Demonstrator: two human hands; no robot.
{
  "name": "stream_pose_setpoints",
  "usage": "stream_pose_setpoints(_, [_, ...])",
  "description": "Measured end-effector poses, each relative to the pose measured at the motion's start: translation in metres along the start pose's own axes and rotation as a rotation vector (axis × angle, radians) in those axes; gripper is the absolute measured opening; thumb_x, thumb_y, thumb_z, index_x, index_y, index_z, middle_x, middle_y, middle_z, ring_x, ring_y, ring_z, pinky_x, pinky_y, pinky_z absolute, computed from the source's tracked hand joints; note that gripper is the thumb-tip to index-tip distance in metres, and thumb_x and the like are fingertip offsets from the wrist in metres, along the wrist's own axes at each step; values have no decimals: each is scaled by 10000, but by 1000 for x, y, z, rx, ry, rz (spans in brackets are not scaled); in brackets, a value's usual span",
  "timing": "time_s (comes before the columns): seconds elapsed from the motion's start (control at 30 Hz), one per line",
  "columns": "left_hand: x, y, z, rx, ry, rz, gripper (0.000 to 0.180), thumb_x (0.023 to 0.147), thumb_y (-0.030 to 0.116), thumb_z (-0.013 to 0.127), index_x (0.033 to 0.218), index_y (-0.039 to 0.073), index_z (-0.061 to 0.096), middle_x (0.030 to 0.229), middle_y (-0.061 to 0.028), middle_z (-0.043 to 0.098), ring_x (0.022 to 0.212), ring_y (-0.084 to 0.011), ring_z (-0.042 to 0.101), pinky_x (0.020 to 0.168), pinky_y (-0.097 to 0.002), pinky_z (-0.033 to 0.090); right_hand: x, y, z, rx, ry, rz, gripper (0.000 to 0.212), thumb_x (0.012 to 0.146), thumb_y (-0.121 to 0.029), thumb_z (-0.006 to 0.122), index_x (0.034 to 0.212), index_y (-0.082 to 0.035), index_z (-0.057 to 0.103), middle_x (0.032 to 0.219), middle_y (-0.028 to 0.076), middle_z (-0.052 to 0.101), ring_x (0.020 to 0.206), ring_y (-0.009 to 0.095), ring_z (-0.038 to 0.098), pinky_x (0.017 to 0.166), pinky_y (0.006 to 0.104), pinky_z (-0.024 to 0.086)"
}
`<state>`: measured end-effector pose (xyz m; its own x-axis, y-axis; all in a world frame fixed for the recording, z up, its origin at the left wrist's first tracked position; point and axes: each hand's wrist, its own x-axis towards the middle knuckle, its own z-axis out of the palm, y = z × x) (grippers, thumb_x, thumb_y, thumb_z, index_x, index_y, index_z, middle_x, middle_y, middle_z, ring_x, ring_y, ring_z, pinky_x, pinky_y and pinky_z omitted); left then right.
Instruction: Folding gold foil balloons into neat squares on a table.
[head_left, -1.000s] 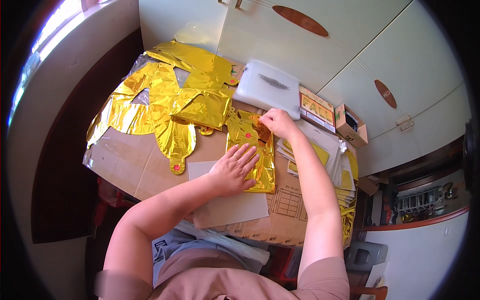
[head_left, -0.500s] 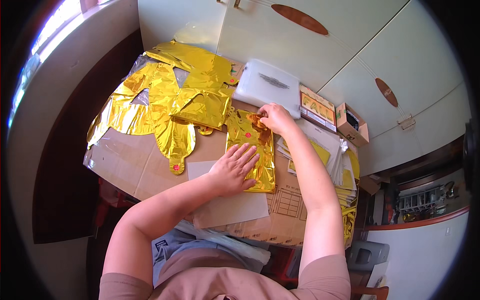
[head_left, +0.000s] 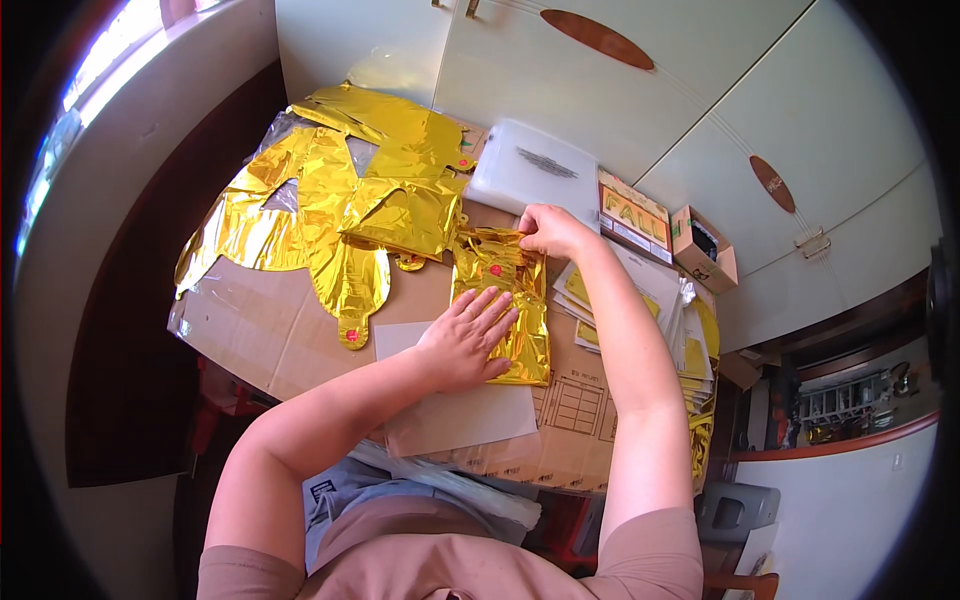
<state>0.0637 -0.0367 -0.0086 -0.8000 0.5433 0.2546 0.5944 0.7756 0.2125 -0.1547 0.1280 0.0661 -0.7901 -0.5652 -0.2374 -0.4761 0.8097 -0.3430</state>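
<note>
Foil (head_left: 526, 302) lies under left grip (head_left: 467, 340), right grip (head_left: 552, 232) apparently pinching its corner.

Along the back: cabinet (head_left: 720, 90), pale doors, two brown oval plaques (head_left: 597, 39) on its front. Translucent white container (head_left: 510, 185) near it, dark scribble-like patch on top. Further right, small open carton (head_left: 712, 270), dark contents. Lower right: grey plastic object (head_left: 738, 512), partly hidden. Upper left: bright window (head_left: 112, 50).
</note>
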Motion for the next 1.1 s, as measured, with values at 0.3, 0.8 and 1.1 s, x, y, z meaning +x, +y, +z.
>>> stream_pose_setpoints(0.3, [0,-1,0,-6,-27,-6,770,1012,564,415,1560,29,338,1625,-203,312,1527,-365,242,1246,-505,161,-10,-3,-16,137,38,-106,200,817,-81,744,992,12,713,851,101,736,804,166,665,760,330,526])
stream_pose_setpoints(0.8, [0,2,0,-27,64,16,699,966,488,542,1526,89,416,1593,-224,337,1485,-386,305,1226,-517,208,-113,-23,9,198,438,-346,147,784,-22,649,928,-7,627,965,126,661,918,296,657,823,381,525])
stream_pose_setpoints(1.1, [-1,3,-1,0,50,9,700,967,497,544,1535,108,412,1544,-211,391,1487,-390,284,1238,-533,175,-94,-14,8,227,480,-301,186,788,-54,693,963,-8,649,1094,133,648,1013,322,647,896,382,515])
